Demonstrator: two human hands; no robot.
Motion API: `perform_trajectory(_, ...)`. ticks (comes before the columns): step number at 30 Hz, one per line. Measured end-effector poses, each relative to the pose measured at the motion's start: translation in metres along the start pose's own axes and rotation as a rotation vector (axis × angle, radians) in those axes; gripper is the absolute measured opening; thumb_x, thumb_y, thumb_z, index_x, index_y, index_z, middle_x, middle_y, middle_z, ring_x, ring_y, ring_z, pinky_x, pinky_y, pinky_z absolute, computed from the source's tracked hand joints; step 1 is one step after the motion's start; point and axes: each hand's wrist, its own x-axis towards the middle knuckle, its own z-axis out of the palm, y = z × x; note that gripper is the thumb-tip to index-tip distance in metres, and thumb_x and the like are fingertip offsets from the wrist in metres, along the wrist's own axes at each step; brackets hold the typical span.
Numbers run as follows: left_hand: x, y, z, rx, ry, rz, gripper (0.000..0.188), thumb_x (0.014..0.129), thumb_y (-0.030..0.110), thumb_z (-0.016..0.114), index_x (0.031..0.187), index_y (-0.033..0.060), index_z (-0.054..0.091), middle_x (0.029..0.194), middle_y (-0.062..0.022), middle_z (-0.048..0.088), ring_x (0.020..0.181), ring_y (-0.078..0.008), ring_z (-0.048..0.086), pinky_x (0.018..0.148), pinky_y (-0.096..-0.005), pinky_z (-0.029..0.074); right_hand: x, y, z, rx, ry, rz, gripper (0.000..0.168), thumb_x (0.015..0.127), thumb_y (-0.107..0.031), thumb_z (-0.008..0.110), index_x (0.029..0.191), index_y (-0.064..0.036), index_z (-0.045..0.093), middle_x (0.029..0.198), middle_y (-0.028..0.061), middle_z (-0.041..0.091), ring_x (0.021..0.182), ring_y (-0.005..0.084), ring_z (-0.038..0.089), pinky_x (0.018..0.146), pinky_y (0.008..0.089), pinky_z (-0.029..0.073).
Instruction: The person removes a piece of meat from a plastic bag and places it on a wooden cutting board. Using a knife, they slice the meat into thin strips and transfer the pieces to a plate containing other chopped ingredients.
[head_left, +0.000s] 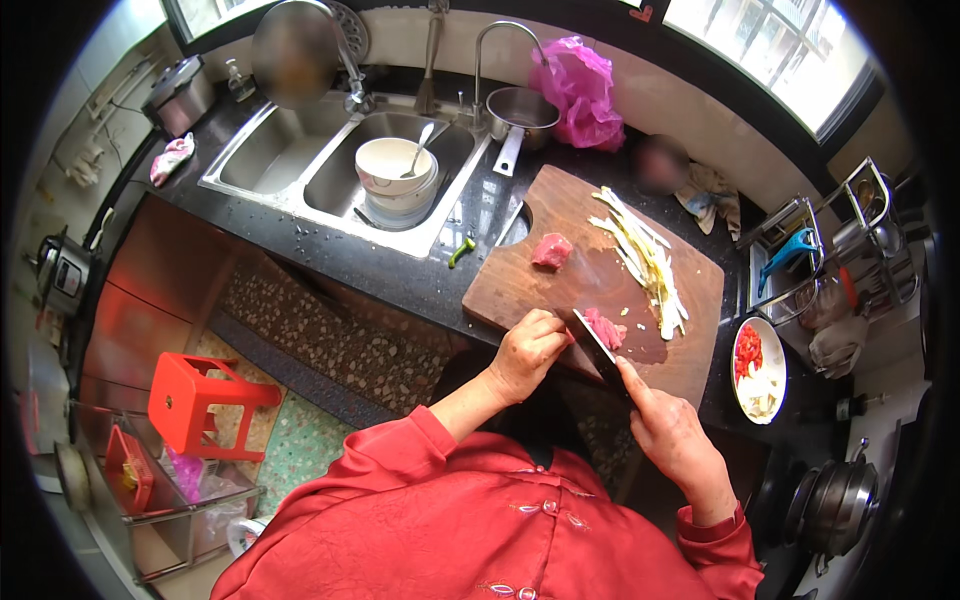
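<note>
My right hand (675, 439) grips a kitchen knife (594, 343), its index finger stretched along the blade's spine. To the left of the blade, the curled fingers of my left hand (531, 352) press on a small piece of raw meat, mostly hidden beneath them. Sliced raw meat (604, 328) lies in a small pile against the blade's other side. All this rests at the near edge of a wooden cutting board (555, 217). Farther up the board sits a chunk of raw meat (552, 250). Pale yellow-white vegetable strips (646, 262) are heaped toward its right side.
An oval dish (759, 401) of chopped red and white pieces stands right of the board. A green vegetable piece (461, 253) lies to its left. Stacked bowls (397, 184) fill part of the double sink (319, 184). Behind are a saucepan (523, 112) and a pink plastic bag (581, 94).
</note>
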Motion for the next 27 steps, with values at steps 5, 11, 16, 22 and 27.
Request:
perform_trajectory(5,0.001,-0.001,0.000,0.006,-0.007,0.013,0.014,0.075,0.000,0.066,0.088,0.0003,0.066,0.094,-0.0102,0.064,0.091,-0.0301,0.060,0.080,-0.0373,0.050,0.005,-0.001,0.007,0.041,-0.006,-0.012,0.071,0.079,0.004,0.055,0.146,-0.005,0.033,0.082,0.0239,0.061,0.080,0.0427,0.061,0.072,0.0496,0.047)
perform_trajectory(11,0.001,0.000,0.002,0.019,-0.028,-0.018,0.013,0.074,0.000,0.066,0.088,0.0013,0.066,0.095,-0.0102,0.064,0.091,-0.0300,0.060,0.080,-0.0376,0.050,0.043,0.003,0.023,0.008,0.108,-0.138,0.070,0.079,0.004,0.054,0.145,-0.001,0.033,0.075,0.0215,0.060,0.074,0.0394,0.061,0.068,0.0486,0.047)
perform_trajectory(16,0.000,0.003,0.002,0.058,0.024,-0.041,0.012,0.074,0.002,0.067,0.087,0.0023,0.066,0.094,-0.0095,0.062,0.090,-0.0290,0.059,0.077,-0.0363,0.050,0.025,0.022,0.025,0.105,0.106,-0.112,0.070,0.078,0.005,0.053,0.145,-0.004,0.035,0.077,0.0234,0.061,0.075,0.0413,0.061,0.068,0.0495,0.047)
perform_trajectory(22,0.001,0.002,0.001,0.030,0.020,-0.021,0.013,0.074,0.001,0.068,0.086,0.0020,0.066,0.090,-0.0090,0.061,0.089,-0.0284,0.059,0.078,-0.0359,0.050,0.001,0.017,0.005,0.023,0.115,-0.067,0.070,0.078,0.006,0.053,0.145,-0.006,0.036,0.079,0.0216,0.061,0.075,0.0409,0.061,0.068,0.0495,0.047)
perform_trajectory(27,-0.002,-0.001,-0.001,-0.001,0.018,-0.004,0.012,0.075,0.000,0.067,0.086,0.0011,0.066,0.090,-0.0094,0.061,0.090,-0.0288,0.059,0.079,-0.0360,0.049,-0.001,0.002,0.003,0.032,0.040,-0.023,0.069,0.080,0.005,0.055,0.145,-0.006,0.035,0.083,0.0240,0.061,0.080,0.0423,0.062,0.070,0.0486,0.048)
